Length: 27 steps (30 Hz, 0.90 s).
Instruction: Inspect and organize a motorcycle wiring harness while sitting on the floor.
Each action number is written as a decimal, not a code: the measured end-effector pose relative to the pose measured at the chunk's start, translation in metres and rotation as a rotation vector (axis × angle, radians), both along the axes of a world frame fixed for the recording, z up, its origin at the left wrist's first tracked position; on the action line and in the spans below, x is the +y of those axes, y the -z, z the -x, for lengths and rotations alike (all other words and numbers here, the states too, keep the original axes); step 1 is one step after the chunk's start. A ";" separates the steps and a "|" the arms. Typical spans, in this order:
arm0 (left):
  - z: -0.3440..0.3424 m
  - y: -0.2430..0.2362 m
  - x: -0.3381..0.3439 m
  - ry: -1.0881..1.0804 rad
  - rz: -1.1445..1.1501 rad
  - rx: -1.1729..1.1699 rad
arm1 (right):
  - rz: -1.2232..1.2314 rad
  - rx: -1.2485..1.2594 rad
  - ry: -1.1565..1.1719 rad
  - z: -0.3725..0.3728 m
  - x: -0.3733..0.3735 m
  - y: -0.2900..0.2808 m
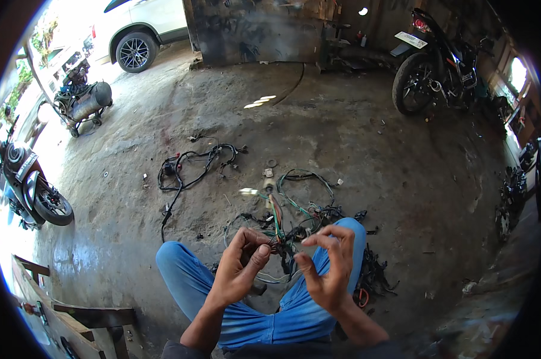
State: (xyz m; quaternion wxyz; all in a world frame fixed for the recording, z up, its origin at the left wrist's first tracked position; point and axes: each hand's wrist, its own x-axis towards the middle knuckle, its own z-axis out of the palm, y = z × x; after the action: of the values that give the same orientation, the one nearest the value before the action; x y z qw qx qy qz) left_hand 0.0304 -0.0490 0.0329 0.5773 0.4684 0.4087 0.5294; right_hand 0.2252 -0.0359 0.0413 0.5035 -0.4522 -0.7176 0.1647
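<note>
My left hand [243, 266] pinches a tangled wiring harness [286, 239] of black, green, red and orange wires, held up between my jeans-clad knees. My right hand [327, 269] is just right of the harness, fingers curled but apart from the thumb, with nothing visible between them. Pale connectors [249, 191] hang at the far end of the wires, over the floor. A looped green and grey cable [306, 175] lies beyond, and another black harness [181, 167] lies to the left. By my right leg are a heap of black wires [375, 272] and an orange-handled tool [361, 297].
The concrete floor [121, 209] holds scattered small bits. A parked motorbike [37, 185] and a compressor [88, 102] stand left, another motorbike [426, 72] back right. A white car [133, 24] is outside. A wooden frame [91, 314] is at lower left, dark parts [510, 197] at far right.
</note>
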 end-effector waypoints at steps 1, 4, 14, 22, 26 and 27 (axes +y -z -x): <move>-0.003 0.000 -0.001 -0.009 -0.006 -0.033 | 0.034 -0.013 -0.010 0.001 -0.007 -0.004; -0.013 0.002 -0.003 -0.029 -0.055 0.005 | 0.112 0.041 0.043 0.016 -0.010 0.000; -0.014 0.033 -0.005 0.016 0.177 -0.087 | 0.200 0.163 0.120 0.033 -0.020 0.019; -0.005 0.046 0.000 0.073 0.453 -0.604 | 0.206 0.233 0.148 0.034 -0.010 0.048; -0.014 0.042 -0.004 0.056 0.306 -0.432 | 0.444 0.475 0.039 0.030 -0.013 0.063; -0.016 0.041 -0.005 0.047 0.192 -0.207 | 0.525 0.665 -0.008 0.030 -0.014 0.066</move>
State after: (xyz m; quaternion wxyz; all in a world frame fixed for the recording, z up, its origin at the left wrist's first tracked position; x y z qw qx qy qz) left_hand 0.0462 -0.0537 -0.0079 0.6709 0.3633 0.3844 0.5198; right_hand 0.1955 -0.0495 -0.0243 0.5745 -0.4846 -0.4516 0.4808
